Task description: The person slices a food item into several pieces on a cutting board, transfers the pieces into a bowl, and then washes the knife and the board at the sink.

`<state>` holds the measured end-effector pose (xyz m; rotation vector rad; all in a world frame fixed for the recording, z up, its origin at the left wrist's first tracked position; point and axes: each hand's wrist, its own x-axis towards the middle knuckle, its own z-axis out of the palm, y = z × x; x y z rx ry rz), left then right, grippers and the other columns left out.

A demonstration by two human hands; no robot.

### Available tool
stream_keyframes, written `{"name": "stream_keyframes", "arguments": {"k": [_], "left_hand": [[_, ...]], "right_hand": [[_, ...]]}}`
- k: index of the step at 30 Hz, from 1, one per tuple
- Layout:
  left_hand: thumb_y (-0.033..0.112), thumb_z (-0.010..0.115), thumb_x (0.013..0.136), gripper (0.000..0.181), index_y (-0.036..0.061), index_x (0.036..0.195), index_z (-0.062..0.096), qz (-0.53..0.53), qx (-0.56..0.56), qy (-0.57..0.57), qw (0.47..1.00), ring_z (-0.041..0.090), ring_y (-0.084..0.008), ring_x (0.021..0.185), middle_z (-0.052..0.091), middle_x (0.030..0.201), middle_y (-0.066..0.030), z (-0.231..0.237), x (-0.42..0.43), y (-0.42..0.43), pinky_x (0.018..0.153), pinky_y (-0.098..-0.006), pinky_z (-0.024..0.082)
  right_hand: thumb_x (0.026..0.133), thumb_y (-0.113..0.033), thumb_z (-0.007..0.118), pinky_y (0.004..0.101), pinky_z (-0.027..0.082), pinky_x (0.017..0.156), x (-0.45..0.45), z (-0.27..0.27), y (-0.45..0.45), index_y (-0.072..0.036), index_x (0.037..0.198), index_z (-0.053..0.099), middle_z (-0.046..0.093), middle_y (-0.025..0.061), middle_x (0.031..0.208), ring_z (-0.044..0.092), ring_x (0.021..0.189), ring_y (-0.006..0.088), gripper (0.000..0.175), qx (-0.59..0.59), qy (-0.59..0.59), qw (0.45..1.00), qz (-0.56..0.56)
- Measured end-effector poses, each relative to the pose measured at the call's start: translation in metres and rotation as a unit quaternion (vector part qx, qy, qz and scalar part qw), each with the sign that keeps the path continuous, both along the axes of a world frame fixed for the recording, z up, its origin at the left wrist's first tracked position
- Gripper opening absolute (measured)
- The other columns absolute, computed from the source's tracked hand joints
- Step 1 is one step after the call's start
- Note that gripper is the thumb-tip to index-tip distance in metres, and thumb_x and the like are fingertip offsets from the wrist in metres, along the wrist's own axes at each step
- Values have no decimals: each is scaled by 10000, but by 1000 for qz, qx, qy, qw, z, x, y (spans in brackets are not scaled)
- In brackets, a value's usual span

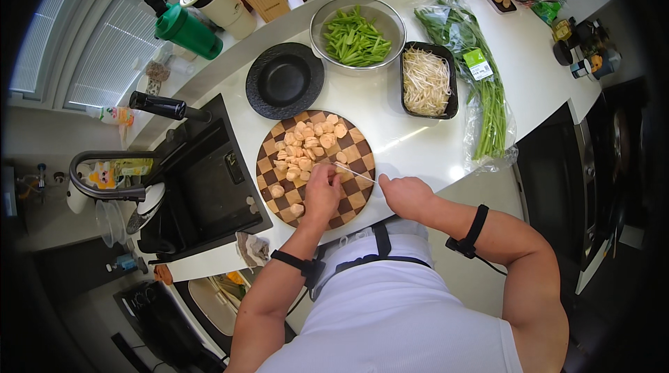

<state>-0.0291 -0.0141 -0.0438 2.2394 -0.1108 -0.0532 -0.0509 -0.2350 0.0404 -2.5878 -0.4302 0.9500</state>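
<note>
My right hand (405, 195) grips a knife by its handle, which the fist hides. The thin knife blade (359, 173) points left over the round checkered wooden cutting board (351, 203). Close to the blade's tip, my left hand (323, 193) rests on the board with fingers bent; whatever is under the fingertips is hidden. A pile of tan round food slices (300, 146) covers the board's far part. Two uncut-looking tan balls, one a near ball (297, 210) and the other a left ball (277, 191), lie left of my left hand.
Behind the board stand a black plate (285, 80), a mesh strainer (400, 41) of cut green stems and a black tray (405, 106) of bean sprouts. Bagged greens (486, 106) lie right. The black sink (201, 206) with its faucet (112, 193) is left, near a cloth (252, 248).
</note>
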Motion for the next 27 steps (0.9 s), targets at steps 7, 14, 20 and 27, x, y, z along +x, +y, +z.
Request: {"name": "stream_keyframes", "arguments": {"k": [7, 14, 20, 27], "left_hand": [[-20, 728, 823, 214, -29, 1002, 611, -2, 1, 10, 1000, 677, -272, 811, 622, 963, -150, 2, 3, 1, 715, -321, 570], [-13, 751, 811, 216, -24, 978, 614, 27, -40, 40, 998, 679, -226, 796, 628, 935, -130, 5, 2, -1, 705, -304, 570], [-14, 755, 809, 184, -20, 914, 604, 39, -25, 30, 998, 668, -195, 755, 624, 903, -109, 2, 0, 1, 676, -284, 553], [-7, 751, 814, 166, -25, 896, 607, 38, -20, 35, 998, 662, -192, 735, 626, 872, -109, -1, 3, 1, 664, -280, 540]], "right_hand": [[921, -88, 444, 481, 551, 718, 6, -26, 9, 0, 1040, 505, 703, 210, 861, 694, 816, 388, 160, 1, 2, 1000, -15], [918, -88, 450, 482, 547, 720, 5, -40, 4, -2, 1086, 510, 702, 203, 863, 690, 824, 386, 198, 21, -1, 999, -28], [907, -88, 468, 481, 545, 658, -13, -17, -1, -13, 1021, 500, 685, 188, 800, 686, 754, 378, 141, 33, -62, 997, -27], [892, -83, 487, 476, 547, 619, -19, -11, -5, -16, 981, 487, 676, 186, 768, 683, 710, 378, 112, 26, -73, 997, -20]]}}
